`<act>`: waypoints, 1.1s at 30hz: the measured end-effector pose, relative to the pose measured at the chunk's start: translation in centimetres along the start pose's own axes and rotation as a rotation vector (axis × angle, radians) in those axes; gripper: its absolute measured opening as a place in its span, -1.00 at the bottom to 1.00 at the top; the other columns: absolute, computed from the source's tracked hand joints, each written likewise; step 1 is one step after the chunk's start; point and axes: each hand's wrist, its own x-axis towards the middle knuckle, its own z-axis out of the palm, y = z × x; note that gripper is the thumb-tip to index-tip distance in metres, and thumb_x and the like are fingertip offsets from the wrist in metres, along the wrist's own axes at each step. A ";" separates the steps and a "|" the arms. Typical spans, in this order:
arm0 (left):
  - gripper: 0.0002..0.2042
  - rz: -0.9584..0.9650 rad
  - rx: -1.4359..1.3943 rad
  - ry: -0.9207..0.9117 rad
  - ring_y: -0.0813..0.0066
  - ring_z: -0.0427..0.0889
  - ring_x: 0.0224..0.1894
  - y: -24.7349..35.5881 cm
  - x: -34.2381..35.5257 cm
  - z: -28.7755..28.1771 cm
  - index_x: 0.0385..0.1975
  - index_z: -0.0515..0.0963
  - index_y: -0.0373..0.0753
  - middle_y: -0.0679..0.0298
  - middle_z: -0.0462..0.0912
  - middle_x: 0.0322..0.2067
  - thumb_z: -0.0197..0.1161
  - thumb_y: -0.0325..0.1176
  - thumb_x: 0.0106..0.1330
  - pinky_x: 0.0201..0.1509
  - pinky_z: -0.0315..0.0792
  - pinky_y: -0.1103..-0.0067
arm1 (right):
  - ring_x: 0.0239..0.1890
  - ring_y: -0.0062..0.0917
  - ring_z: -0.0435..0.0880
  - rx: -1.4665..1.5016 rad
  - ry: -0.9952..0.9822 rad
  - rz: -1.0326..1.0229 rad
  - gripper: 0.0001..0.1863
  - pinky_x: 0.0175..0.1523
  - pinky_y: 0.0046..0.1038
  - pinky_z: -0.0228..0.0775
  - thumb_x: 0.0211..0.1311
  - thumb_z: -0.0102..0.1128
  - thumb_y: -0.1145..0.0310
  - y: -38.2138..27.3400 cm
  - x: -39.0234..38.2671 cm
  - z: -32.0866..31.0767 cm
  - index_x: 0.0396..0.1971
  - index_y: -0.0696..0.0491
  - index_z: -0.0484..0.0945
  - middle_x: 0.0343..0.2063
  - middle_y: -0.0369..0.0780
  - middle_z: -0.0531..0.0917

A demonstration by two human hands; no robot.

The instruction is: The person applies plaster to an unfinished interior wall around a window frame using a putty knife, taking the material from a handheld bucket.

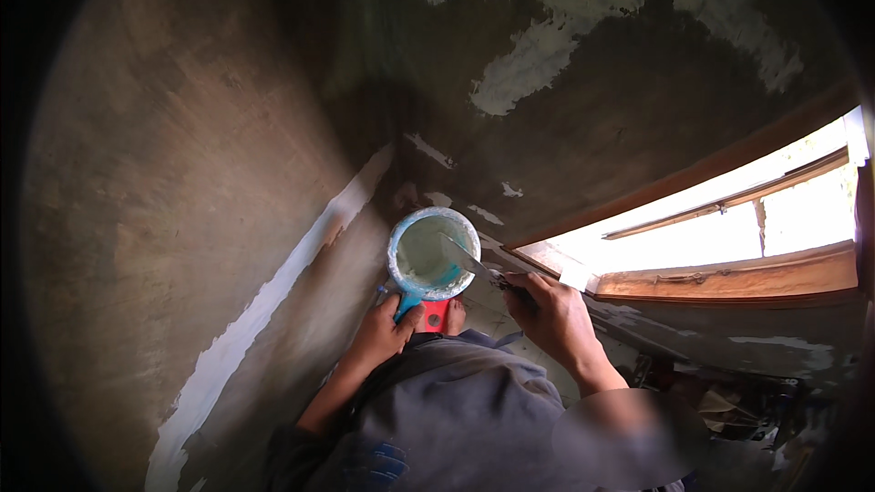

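My left hand (385,328) is closed round the blue handle of a round pot (394,260), whose rim is smeared with white. Pale putty (421,251) coats the inside of the pot. In my right hand (553,319) is a putty knife (472,261), gripped by its dark handle. Its blade reaches over the rim into the pot, and the tip lies at the pale putty. I cannot tell how much putty is on the blade.
A bare grey-brown wall (182,128) rises at left, crossed by a long white strip (264,310). White patches (547,46) cover part of the dark wall ahead. At right is a bright window with a wooden frame (729,278). Below the pot are a red surface (435,313) and my bare foot (454,317).
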 end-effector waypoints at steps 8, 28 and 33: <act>-0.67 0.119 0.021 0.014 0.58 0.53 -0.74 0.0 0.1 0.6 -0.34 0.46 -0.26 0.32 0.54 -0.73 0.29 -0.11 0.46 -0.67 0.37 0.56 | -0.35 -0.12 0.70 -0.193 0.024 -0.268 -0.85 -0.26 -0.16 0.56 0.20 0.26 0.37 0.3 3.2 2.8 -0.33 0.14 0.58 -0.46 -0.06 0.64; -0.66 0.278 0.167 0.045 0.32 0.61 -0.68 -0.2 0.3 1.1 -0.32 0.54 -0.31 0.13 0.60 -0.66 0.33 -0.11 0.42 -0.56 0.43 0.43 | -0.36 -0.52 0.78 0.321 -0.059 0.018 -0.83 -0.20 -0.46 0.59 0.27 0.33 0.41 2.6 4.6 2.2 -0.23 0.18 0.71 -0.43 -0.10 0.76; -0.72 0.171 0.068 0.032 0.59 0.52 -0.75 -0.1 0.4 1.4 -0.29 0.53 -0.29 0.30 0.56 -0.71 0.31 -0.17 0.46 -0.66 0.37 0.55 | -0.46 -0.67 0.60 0.554 -0.075 0.219 -0.77 -0.31 -0.52 0.45 0.33 0.29 0.32 5.7 3.2 2.7 -0.22 0.20 0.69 -0.55 -0.26 0.70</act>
